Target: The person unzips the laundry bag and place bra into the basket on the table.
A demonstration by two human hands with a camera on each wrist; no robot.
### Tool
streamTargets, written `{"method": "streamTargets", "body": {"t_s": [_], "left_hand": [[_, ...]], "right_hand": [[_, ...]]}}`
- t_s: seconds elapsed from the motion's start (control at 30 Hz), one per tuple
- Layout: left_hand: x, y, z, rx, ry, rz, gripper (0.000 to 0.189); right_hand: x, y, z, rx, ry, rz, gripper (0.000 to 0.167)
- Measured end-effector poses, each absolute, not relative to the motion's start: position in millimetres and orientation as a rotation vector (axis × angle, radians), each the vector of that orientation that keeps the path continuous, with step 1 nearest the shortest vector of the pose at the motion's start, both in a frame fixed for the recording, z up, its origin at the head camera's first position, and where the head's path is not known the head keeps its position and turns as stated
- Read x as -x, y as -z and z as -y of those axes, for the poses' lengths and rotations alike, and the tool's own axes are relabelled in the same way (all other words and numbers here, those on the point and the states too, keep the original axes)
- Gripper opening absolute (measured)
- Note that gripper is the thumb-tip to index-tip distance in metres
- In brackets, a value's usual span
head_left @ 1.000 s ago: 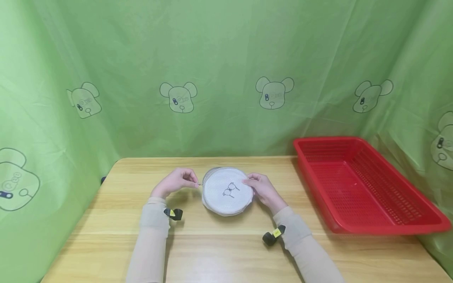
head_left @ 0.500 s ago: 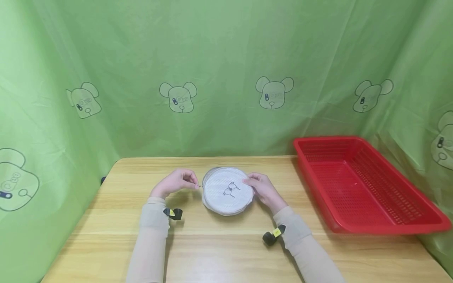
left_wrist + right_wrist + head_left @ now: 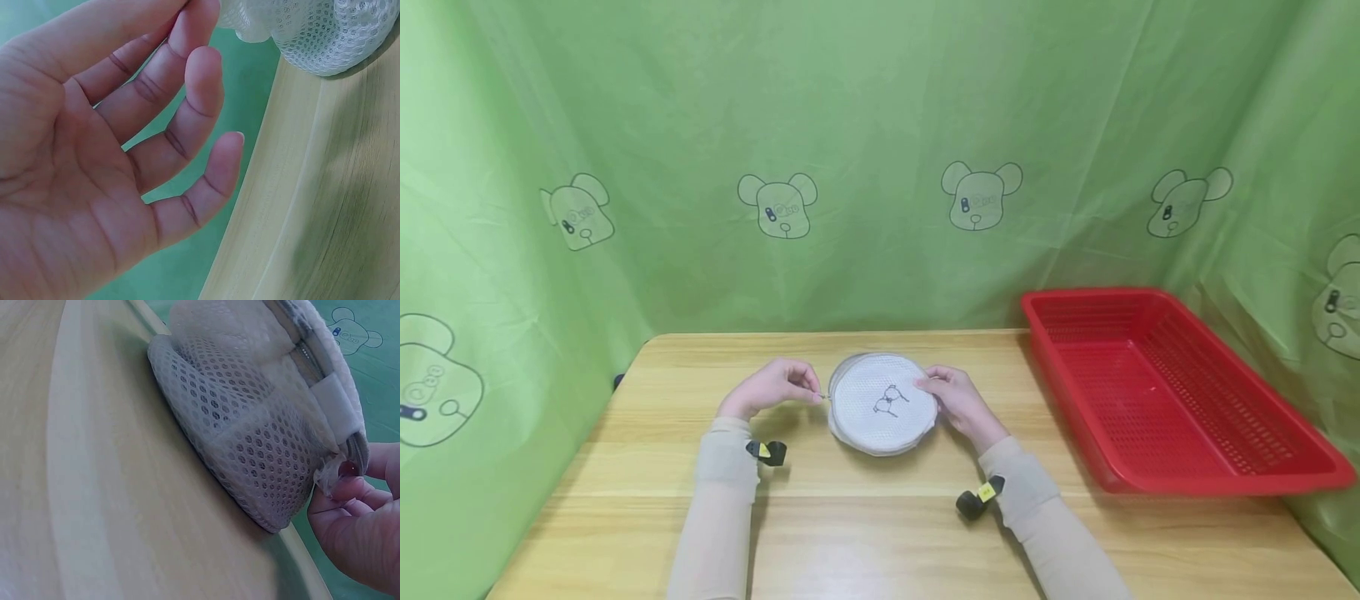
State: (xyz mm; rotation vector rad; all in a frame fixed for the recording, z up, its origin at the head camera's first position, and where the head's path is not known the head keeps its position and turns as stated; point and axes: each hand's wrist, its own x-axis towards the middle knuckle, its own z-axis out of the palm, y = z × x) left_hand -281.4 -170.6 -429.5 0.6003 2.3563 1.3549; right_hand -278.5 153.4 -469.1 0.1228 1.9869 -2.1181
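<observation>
Closest to me, my pale sleeves (image 3: 711, 525) reach in over the table (image 3: 865, 533), with a black wrist device (image 3: 767, 452) on the left and another on the right.

Past them are my hands, on opposite sides of a round white mesh bag (image 3: 872, 421). The thumb and forefinger of my left hand (image 3: 772, 388) meet in a pinch at the bag's left edge, on a tiny piece that looks like a zip pull (image 3: 825, 397); the other fingers are loosely bent and the palm holds nothing, probably because so small a piece leaves room only for fingertips. My right hand (image 3: 961, 402) grips the right edge, thumb on the top face and fingers curled at the rim, near a white tab (image 3: 337, 407). I'd judge that grip is there to steady the rim against any tug from the left.

The bag sits in the middle of the table, printed face up, its drawing (image 3: 890, 402) uncovered, the zip (image 3: 309, 359) running round the side below. Whether its base bears fully on the wood I cannot tell.

Farther to the right is a red basket (image 3: 1217, 483), well apart from the bag, presumably set aside to leave my arms room. A green curtain (image 3: 865, 275) hangs behind everything.
</observation>
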Motion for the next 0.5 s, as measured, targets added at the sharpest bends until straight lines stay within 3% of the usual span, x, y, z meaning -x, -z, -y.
{"method": "streamTargets", "body": {"t_s": [0.5], "left_hand": [[279.7,427.4,168.7,-0.595,-1.301,-2.362,0.016]], "right_hand": [[279.7,471.3,-153.9,-0.124,2.126,-1.987,0.010]]}}
